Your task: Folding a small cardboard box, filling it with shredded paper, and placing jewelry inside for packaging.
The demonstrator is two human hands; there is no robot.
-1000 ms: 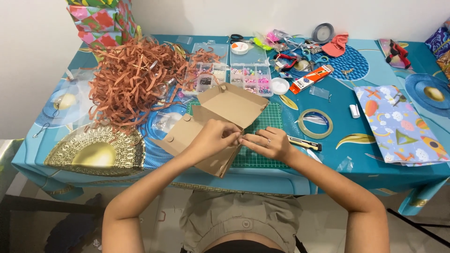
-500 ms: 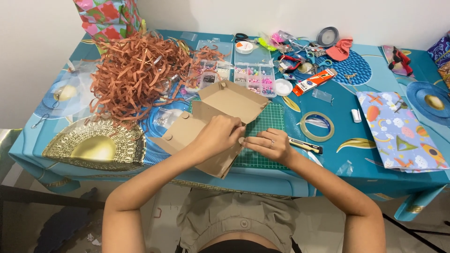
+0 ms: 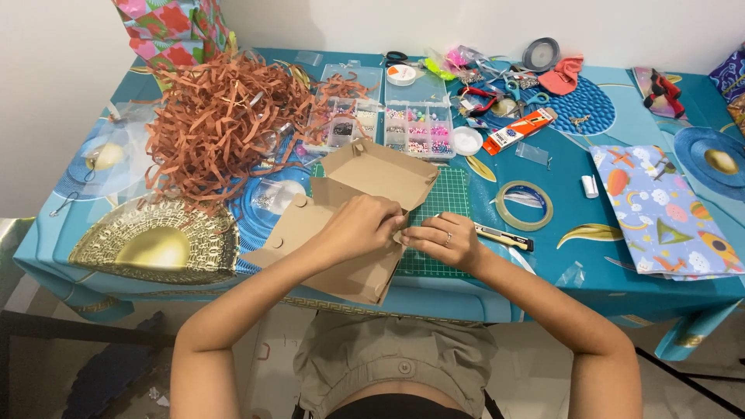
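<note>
A flat brown cardboard box blank (image 3: 372, 174) lies half folded over a green cutting mat (image 3: 442, 203) at the table's front middle. My left hand (image 3: 358, 225) presses down on the box's middle and pinches a side flap. From the right, my right hand (image 3: 444, 239), with a ring on one finger, grips the same flap edge; the fingertips of both hands meet there. The box's far panel stands tilted up behind my hands, and its near part hangs over the table edge.
A heap of brown shredded paper (image 3: 221, 116) fills the left of the blue patterned table (image 3: 590, 264). Clear bead organizers (image 3: 419, 128) sit behind the box. A tape roll (image 3: 524, 206), a utility knife (image 3: 504, 237), an orange packet (image 3: 518, 130) and patterned wrapping paper (image 3: 660, 206) lie to the right.
The box has slid slightly toward me and its near end now hangs farther past the table edge. Both hands stay pinched on the flap, having shifted only a little.
</note>
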